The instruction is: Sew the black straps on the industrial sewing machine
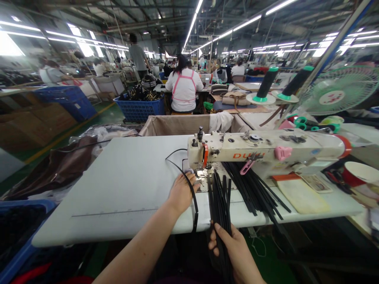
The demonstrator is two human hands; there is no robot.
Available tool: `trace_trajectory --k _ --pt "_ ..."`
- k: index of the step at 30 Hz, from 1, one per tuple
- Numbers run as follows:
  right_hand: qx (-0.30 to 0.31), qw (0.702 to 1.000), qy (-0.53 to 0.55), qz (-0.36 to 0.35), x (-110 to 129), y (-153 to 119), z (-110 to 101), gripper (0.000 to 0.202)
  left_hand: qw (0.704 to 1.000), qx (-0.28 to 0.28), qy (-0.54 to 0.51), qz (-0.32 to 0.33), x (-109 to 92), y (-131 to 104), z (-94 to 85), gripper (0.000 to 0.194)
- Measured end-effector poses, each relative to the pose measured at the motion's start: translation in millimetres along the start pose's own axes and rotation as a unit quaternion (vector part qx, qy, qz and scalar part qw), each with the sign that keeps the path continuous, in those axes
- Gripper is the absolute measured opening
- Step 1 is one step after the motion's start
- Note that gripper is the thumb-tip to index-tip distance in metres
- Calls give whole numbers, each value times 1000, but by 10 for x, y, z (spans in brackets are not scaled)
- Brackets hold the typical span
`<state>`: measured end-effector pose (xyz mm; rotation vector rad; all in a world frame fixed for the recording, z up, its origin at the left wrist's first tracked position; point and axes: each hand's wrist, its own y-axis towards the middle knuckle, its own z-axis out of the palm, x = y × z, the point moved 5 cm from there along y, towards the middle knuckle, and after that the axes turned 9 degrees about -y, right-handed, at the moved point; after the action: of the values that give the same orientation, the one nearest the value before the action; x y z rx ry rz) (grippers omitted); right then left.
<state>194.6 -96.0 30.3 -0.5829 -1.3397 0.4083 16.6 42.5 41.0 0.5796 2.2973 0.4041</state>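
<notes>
My left hand (182, 192) lies on the white sewing table with its fingers stretched toward the needle plate (202, 173) of the sewing machine (260, 152). A thin black strap (191, 185) loops out from beside the machine head and arches across this hand down to the table's front edge. In my right hand (229, 242) is a bundle of black strips (219, 197), gripped near the front edge, with their far ends reaching up toward the needle plate. More black strips (251, 189) lie fanned out under the machine arm, to the right of that bundle.
A yellowed pad (300, 193) lies right of the strips. Black thread cones (267, 85) and a green fan (334, 94) stand behind the machine. Beyond the table is a fabric-lined bin (174, 124); a blue crate (26, 209) is at left. A person (184, 88) sits ahead.
</notes>
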Motion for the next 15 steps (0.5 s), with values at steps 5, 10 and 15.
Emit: trace_trajectory --k 5,10,15 --pt "-3 1000 -11 -9 44 -40 -2 61 986 -119 -61 -99 202 -17 -124 35" --pt "33 998 -30 -39 -16 -20 -16 59 963 -259 -63 -37 33 -109 -414 44" --pt "64 996 -46 -49 -76 29 27 58 986 -120 -28 109 -228 -131 -306 27"
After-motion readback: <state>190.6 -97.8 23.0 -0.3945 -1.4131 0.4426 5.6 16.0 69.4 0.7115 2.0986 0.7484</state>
